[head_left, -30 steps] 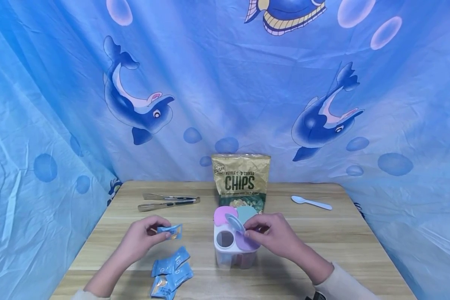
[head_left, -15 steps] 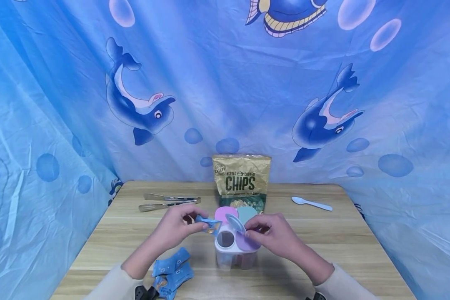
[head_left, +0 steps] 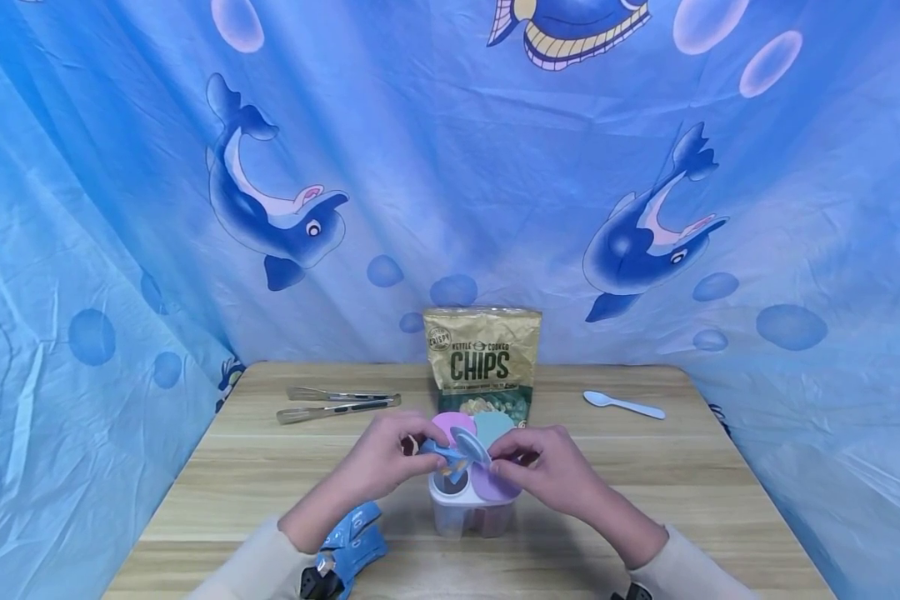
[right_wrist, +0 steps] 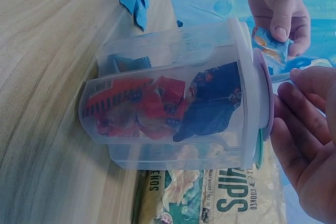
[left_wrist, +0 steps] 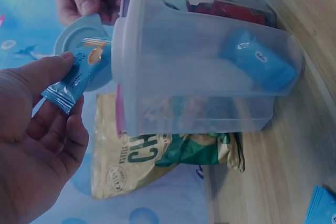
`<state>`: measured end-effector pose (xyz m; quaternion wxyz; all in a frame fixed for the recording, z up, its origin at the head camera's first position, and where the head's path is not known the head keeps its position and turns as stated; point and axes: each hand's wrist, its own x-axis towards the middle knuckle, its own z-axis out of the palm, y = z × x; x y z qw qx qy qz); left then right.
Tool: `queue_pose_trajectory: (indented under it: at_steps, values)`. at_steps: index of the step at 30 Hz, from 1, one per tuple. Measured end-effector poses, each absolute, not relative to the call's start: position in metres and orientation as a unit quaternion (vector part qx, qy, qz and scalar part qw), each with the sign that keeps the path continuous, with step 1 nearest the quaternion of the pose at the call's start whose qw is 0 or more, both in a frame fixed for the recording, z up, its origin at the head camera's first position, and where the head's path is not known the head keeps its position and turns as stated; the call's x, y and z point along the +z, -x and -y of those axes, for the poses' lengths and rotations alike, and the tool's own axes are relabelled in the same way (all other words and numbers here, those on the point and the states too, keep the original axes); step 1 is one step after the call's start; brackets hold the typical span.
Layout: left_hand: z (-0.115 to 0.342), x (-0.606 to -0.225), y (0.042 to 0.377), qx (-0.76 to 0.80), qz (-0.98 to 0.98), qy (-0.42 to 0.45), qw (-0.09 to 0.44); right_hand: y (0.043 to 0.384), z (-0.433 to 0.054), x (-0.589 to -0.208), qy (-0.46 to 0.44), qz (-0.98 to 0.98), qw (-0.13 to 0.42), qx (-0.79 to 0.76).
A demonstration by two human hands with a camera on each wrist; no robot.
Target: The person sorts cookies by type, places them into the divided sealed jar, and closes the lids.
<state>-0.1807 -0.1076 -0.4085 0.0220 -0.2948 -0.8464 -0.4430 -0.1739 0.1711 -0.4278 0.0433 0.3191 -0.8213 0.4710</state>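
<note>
My left hand (head_left: 393, 454) pinches a small blue snack packet (left_wrist: 83, 72) between thumb and fingers, close over the open round hole of a clear plastic container (head_left: 453, 517). My right hand (head_left: 551, 467) pinches the raised pale blue lid (head_left: 468, 446) of that hole and holds it tilted up. Pink, green and purple lids (head_left: 495, 483) cover the other holes. Through the walls, one blue packet (left_wrist: 262, 64) shows at the bottom of one compartment. Red packets (right_wrist: 157, 106) and a dark blue packet (right_wrist: 215, 98) fill another compartment.
Several blue packets (head_left: 360, 542) lie on the wooden table left of the container, partly behind the left forearm. Behind the container stands a chips bag (head_left: 483, 358). Metal tongs (head_left: 337, 406) lie back left, a white spoon (head_left: 624, 405) back right.
My left hand has carried the blue packet rightward from above the table to the container's open hole. My right hand and the raised lid have stayed in place.
</note>
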Motion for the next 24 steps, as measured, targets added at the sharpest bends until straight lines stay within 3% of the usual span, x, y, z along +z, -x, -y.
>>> queue_pose_trajectory:
  at_steps: [13,24]
  values:
    - [0.096,-0.415,0.184,-0.388,0.855,0.344,0.016,0.174,-0.171,-0.425,-0.315,0.825,0.036,0.468]
    - [0.091,-0.406,0.186,-0.341,0.870,0.355,-0.030,0.173,-0.171,-0.424,-0.315,0.825,0.037,0.467]
